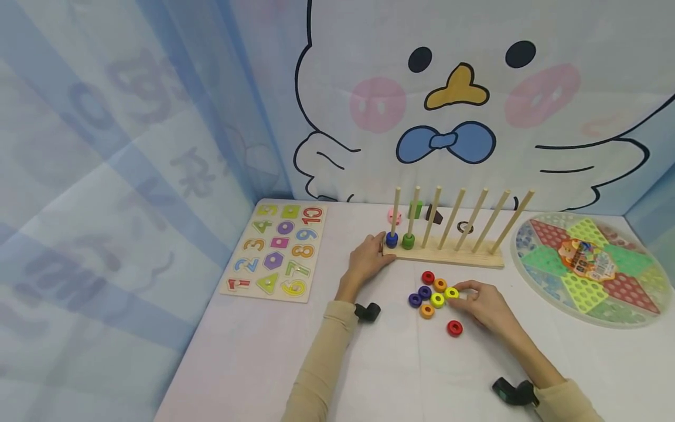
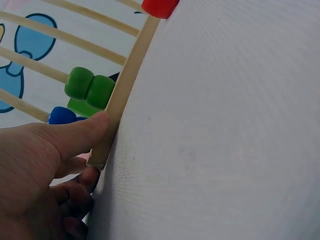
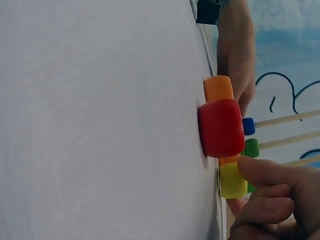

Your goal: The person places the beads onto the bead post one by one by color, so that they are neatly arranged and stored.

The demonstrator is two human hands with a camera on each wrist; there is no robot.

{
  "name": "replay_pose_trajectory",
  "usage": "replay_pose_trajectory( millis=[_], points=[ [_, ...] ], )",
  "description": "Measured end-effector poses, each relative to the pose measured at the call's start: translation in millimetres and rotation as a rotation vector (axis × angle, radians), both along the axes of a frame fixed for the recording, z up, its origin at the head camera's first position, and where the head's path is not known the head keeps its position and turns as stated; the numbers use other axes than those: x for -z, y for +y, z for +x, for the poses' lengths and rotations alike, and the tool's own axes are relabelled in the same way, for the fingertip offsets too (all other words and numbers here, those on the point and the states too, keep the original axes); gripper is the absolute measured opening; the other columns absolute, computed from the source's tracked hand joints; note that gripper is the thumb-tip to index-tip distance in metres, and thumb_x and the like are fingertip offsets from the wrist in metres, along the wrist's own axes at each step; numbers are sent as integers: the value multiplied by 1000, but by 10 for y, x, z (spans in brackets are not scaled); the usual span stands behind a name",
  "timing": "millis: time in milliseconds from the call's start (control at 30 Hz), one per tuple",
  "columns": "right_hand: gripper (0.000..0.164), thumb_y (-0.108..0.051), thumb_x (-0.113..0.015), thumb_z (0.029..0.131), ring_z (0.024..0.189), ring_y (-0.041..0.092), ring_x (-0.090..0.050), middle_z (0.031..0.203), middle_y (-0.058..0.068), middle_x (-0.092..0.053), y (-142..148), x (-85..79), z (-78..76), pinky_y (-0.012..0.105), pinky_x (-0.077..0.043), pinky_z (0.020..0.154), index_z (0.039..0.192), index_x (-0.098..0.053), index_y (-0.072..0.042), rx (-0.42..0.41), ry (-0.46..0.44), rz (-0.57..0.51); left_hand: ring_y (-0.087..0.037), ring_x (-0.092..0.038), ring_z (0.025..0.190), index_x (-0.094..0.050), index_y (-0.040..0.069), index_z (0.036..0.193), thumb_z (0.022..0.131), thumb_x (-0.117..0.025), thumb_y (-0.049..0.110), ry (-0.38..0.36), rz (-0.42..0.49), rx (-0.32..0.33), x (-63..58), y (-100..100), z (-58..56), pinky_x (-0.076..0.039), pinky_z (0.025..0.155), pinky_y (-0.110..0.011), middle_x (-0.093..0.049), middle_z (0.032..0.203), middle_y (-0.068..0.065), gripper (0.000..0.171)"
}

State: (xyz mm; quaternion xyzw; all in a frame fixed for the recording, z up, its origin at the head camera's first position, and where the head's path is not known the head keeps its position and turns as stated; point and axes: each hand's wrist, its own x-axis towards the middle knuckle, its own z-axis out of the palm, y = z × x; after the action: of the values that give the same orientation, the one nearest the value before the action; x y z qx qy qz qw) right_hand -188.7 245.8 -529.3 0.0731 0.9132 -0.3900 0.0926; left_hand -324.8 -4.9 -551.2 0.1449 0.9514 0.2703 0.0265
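A wooden peg stand (image 1: 443, 253) with a row of upright pegs stands near the back of the table. Blue rings (image 1: 391, 240) sit on its leftmost peg and green rings (image 2: 90, 86) on the one beside it. My left hand (image 1: 367, 259) grips the left end of the base, thumb on its front edge. My right hand (image 1: 487, 306) pinches a yellow ring (image 1: 451, 293) at the right side of a loose cluster on the table. That cluster holds red, orange, purple-blue and yellow rings. A separate red ring (image 1: 454, 328) lies nearer me.
A number-and-shape puzzle board (image 1: 279, 252) lies at the left. To the right is a round star-patterned game board (image 1: 590, 269). Small pieces, including a pink one (image 1: 394, 216) and a dark brown one (image 1: 435, 214), lie behind the stand. A printed curtain backs the table.
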Motion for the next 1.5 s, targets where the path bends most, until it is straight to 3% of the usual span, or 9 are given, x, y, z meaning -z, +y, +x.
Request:
replay_pose_trajectory(
  millis=[200,367,833,967,1133,1500],
  points=[
    [57,-37,-71,83,42,12,-33,49,-4,-38,-27,-142,-22,27,-27,41,122,-57,2,12,8,-2,-10,-49,77,-42,16,144,85,-65,49,-3,-5,1,-9,9,-5,-41,66,-29,-52,95,3,72],
    [59,-42,-70,84,41,12,-32,48,-3,-38,-92,-386,-132,27,-26,39,124,-56,-1,2,62,-14,-9,-49,76,-42,16,145,86,-65,49,-11,-2,-4,-11,7,-9,-39,64,-27,-51,93,4,72],
    [58,-48,-65,87,41,15,-34,51,2,-41,-375,-1506,-557,29,-26,38,124,-58,-4,-43,397,-6,-9,-49,76,-43,16,144,85,-67,47,-12,11,9,-6,-6,17,-39,63,-27,-50,91,5,71],
    [54,-45,-66,87,41,14,-37,51,3,-42,-397,-1718,-661,30,-27,37,124,-59,-7,-32,473,-17,-9,-48,75,-42,16,144,85,-67,48,-3,7,9,-15,-17,3,-38,62,-26,-50,90,5,71],
    [55,-48,-65,86,40,15,-34,51,5,-41,-409,-1731,-769,30,-25,36,124,-60,-8,8,517,-13,-9,-48,75,-43,16,144,85,-67,48,2,12,10,-2,-15,-12,-38,61,-27,-50,90,5,72],
    [59,-49,-63,87,37,17,-35,50,2,-42,-431,-1581,-863,31,-27,36,126,-58,-5,19,496,46,-9,-48,75,-42,15,144,85,-66,49,11,-4,18,10,-22,-16,-39,62,-26,-50,91,4,72]
  ],
)
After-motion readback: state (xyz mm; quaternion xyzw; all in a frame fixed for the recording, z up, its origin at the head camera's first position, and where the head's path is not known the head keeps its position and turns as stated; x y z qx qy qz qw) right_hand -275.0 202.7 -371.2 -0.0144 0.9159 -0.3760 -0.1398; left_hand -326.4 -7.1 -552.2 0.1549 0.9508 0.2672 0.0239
